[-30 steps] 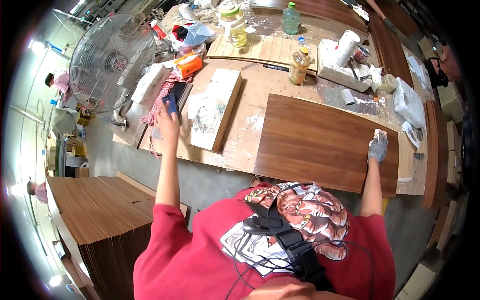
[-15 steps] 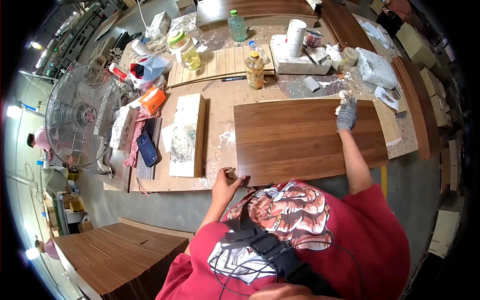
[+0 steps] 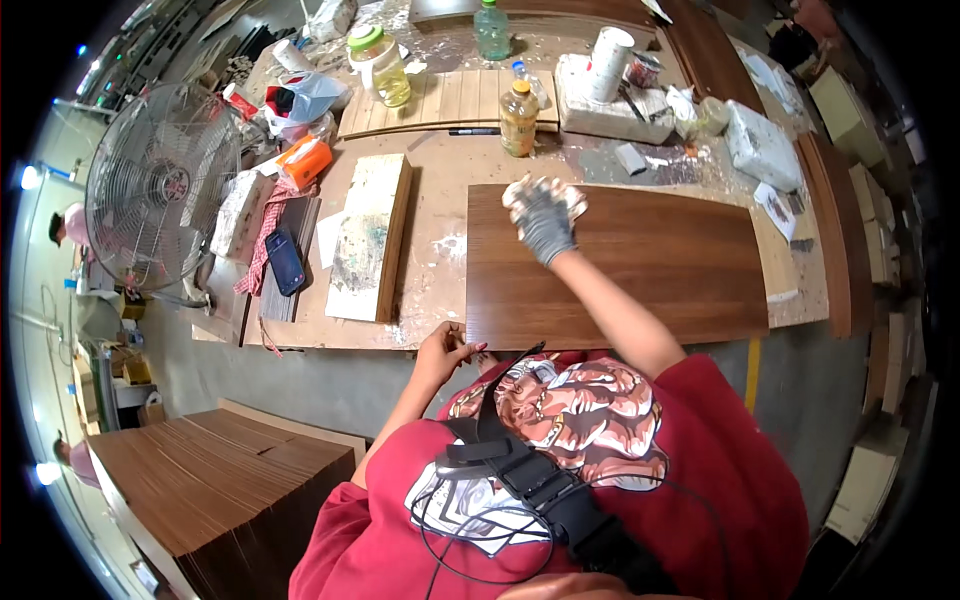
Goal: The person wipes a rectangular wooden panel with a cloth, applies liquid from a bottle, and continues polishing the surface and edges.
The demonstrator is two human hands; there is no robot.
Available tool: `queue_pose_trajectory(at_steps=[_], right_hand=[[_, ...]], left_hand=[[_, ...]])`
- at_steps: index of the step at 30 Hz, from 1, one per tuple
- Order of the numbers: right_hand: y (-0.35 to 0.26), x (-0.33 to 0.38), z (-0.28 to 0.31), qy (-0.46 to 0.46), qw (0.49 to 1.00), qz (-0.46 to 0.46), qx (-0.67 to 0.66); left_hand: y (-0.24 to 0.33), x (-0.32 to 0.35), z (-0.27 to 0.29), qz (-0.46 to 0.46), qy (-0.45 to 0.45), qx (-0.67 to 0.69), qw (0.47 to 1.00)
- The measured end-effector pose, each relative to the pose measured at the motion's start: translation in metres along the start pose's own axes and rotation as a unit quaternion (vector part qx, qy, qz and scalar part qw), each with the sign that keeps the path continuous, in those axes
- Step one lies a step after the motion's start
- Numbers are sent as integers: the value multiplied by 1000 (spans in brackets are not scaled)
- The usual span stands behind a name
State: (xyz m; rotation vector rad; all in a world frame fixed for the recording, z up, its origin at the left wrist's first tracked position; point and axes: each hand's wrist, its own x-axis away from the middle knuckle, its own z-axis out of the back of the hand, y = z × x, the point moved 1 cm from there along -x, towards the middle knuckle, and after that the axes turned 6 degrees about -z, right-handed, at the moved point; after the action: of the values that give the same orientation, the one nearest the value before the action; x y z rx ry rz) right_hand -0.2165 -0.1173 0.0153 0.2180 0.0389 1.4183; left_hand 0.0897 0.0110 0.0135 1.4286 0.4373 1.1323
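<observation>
A dark brown wood-grain panel (image 3: 650, 250) lies flat on the worktable before me. My right hand (image 3: 548, 225), in a grey glove, presses a crumpled pale rag (image 3: 570, 197) onto it near the far left corner. The rag is bunched under the fingers, partly hidden by them. My left hand (image 3: 440, 355), which looks bare, is at the panel's near left corner, fingers curled and thumb against the edge. Left of the panel rests a paint-stained wooden block (image 3: 362, 245).
Past the panel stand a yellow-capped bottle (image 3: 518, 120), a green-lidded jug (image 3: 382, 70) and a white cylinder (image 3: 607, 65) on a wrapped block. A phone (image 3: 285, 262) and a large fan (image 3: 165, 185) are at left. Stacked brown panels (image 3: 220, 470) stand behind my left arm.
My right hand has swept the rag leftward across the panel, from its far right part to the far left corner. My left hand stays at the near left corner. The view has shifted slightly.
</observation>
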Motion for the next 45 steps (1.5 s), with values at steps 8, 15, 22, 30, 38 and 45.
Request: queue_pose_trajectory(at_steps=[8, 15, 22, 30, 38, 45], right_hand=[[-71, 116, 8, 8, 948, 186, -257], [-48, 130, -4, 1, 969, 204, -136], [6, 113, -4, 67, 987, 16, -143], [-6, 115, -27, 102, 970, 6, -222], [-14, 112, 19, 2, 980, 4, -197], [-49, 176, 18, 31, 950, 154, -270]], left_hand=[[-12, -5, 0, 9, -15, 14, 1000], [17, -2, 6, 63, -71, -70, 993], [43, 6, 13, 105, -125, -194, 967], [44, 8, 17, 103, -142, -187, 967], [29, -5, 18, 77, -147, -135, 977], [15, -10, 20, 100, -183, -17, 978]])
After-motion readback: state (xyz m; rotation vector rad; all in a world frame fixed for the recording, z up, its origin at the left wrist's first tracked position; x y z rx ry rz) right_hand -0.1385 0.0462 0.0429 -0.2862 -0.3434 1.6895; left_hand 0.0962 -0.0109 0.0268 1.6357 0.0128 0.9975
